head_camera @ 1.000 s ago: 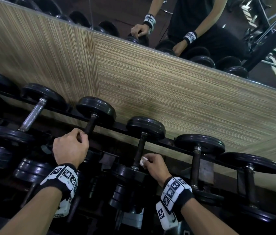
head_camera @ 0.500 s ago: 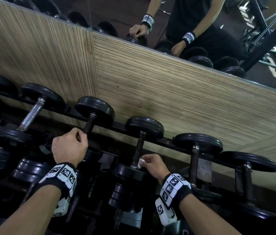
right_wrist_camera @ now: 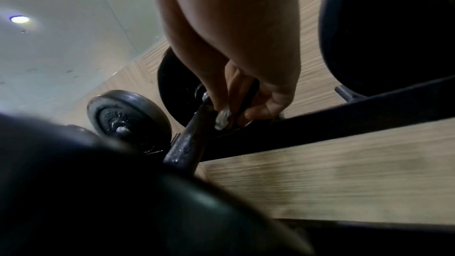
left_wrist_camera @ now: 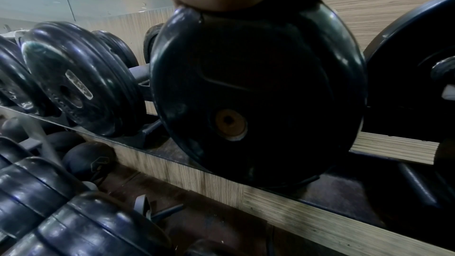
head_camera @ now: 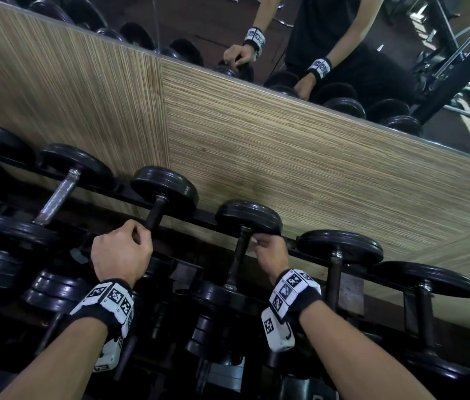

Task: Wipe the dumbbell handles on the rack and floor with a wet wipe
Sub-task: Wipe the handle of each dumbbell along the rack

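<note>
Black dumbbells lie in a row on the rack's top tier [head_camera: 204, 219] against a wood-grain wall. My left hand [head_camera: 124, 251] is curled round the dark handle [head_camera: 154, 216] of one dumbbell, near its front end. My right hand [head_camera: 268, 249] holds a small white wet wipe [right_wrist_camera: 222, 119] against the far end of the neighbouring dumbbell's handle [head_camera: 238, 255], just under its rear plate [head_camera: 248, 216]. In the right wrist view the fingers pinch the wipe on the bar [right_wrist_camera: 189, 143]. The left wrist view shows only a front plate [left_wrist_camera: 258, 92] under my fingers.
More dumbbells sit left [head_camera: 57, 194] and right [head_camera: 334, 264] on the same tier, and stacked plates fill the lower tier [head_camera: 54, 290]. A mirror [head_camera: 343, 39] above the wall panel reflects the person and gym equipment.
My right hand with the wipe has slid up the handle from its near end to the far end by the rear plate. The left hand has kept its hold.
</note>
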Tool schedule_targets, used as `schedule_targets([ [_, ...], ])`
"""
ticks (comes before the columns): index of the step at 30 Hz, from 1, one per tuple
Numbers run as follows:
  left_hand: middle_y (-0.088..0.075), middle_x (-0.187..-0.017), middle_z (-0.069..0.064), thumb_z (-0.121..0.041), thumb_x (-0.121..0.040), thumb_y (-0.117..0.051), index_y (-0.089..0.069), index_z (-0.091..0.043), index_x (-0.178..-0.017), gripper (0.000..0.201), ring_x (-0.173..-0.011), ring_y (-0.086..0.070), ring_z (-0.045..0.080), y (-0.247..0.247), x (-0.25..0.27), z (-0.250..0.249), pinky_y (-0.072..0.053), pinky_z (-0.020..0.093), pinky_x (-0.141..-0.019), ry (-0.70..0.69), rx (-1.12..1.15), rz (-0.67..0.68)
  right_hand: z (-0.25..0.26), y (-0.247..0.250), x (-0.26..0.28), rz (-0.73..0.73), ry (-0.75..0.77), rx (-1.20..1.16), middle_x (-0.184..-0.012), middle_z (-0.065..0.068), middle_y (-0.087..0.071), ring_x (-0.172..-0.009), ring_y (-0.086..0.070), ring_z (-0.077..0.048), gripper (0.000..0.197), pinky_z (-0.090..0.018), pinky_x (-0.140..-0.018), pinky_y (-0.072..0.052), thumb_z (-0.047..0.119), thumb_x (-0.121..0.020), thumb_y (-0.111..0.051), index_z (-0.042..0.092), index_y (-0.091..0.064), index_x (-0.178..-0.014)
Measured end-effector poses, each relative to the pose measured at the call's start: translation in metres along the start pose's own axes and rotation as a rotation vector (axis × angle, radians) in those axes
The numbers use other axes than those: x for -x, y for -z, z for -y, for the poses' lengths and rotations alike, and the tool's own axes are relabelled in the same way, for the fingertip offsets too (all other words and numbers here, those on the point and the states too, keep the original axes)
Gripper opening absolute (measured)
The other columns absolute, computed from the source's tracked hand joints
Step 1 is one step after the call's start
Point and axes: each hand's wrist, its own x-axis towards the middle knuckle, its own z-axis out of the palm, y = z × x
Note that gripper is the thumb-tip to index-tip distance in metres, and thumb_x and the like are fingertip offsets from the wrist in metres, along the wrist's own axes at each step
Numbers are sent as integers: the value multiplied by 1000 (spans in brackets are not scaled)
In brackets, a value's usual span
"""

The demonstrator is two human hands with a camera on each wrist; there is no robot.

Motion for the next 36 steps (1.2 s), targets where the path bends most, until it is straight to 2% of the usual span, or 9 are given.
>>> schedule_targets([
  [4,-54,-51,2,-21,-89,-57,-65,-15,-76,17,-52,-44,27,0,0,0,-44,36,-61,3,2,-5,-2,5,19,76,62,78,-88,5,-73,-81,-65,-4,13,-20,-82,-46,4,-92,-63,6,-76,-95],
  [9,-58,-53,5,-23,-89,-56,-66,-16,-77,17,-56,-55,35,1,1,-1,-47,38,-61,9,0,6,-38,5,47,352,89,152,-75,2,-76,-75,-72,-10,16,-30,-77,-53,14,-85,-69,18,-75,-71],
  [15,-37,-47,-8,-21,-91,-57,-68,-14,-80,17,-53,-35,23,6,2,-6,-34,33,-63,21,2,3,-13,6,23,78,72,60,-71,5,-74,-72,-71,-7,13,-35,-84,-58,12,-95,-62,19,-74,-92],
  [18,-38,-45,-8,-21,-92,-56,-67,-14,-79,18,-50,-35,22,5,2,-5,-34,32,-63,17,3,4,-1,3,22,-31,91,96,-88,4,-76,-82,-72,-10,16,-35,-86,-58,13,-94,-63,15,-76,-103],
  [25,-50,-46,1,-23,-91,-56,-66,-15,-77,19,-48,-40,25,0,0,1,-39,32,-57,6,-13,-15,-14,17,79,278,183,262,-74,13,-73,-79,-69,6,22,-18,-74,-49,18,-94,-63,21,-72,-73],
  [27,-52,-47,2,-24,-91,-56,-66,-16,-77,19,-48,-40,25,0,0,1,-39,32,-57,8,-16,-9,-3,20,70,180,244,282,-73,13,-71,-76,-67,6,20,-21,-71,-49,14,-93,-61,19,-72,-77],
  [30,-49,-46,-1,-23,-92,-56,-66,-17,-77,19,-47,-37,21,1,1,-1,-35,30,-57,7,-9,-6,20,14,48,-61,357,310,-82,-4,-75,-80,-71,-17,16,-37,-76,-55,9,-95,-58,8,-72,-86],
  [32,-46,-45,-2,-23,-92,-56,-67,-16,-78,18,-46,-34,19,1,1,-1,-34,30,-58,3,-5,-9,27,8,37,-100,368,344,-86,-12,-75,-82,-71,-27,16,-42,-78,-55,6,-95,-56,3,-71,-93],
  [36,-44,-45,-3,-23,-91,-56,-67,-16,-78,18,-47,-36,21,0,0,1,-35,31,-58,14,-6,-11,15,8,49,-8,443,386,-81,2,-74,-74,-68,-14,18,-31,-70,-50,15,-98,-59,9,-75,-93],
])
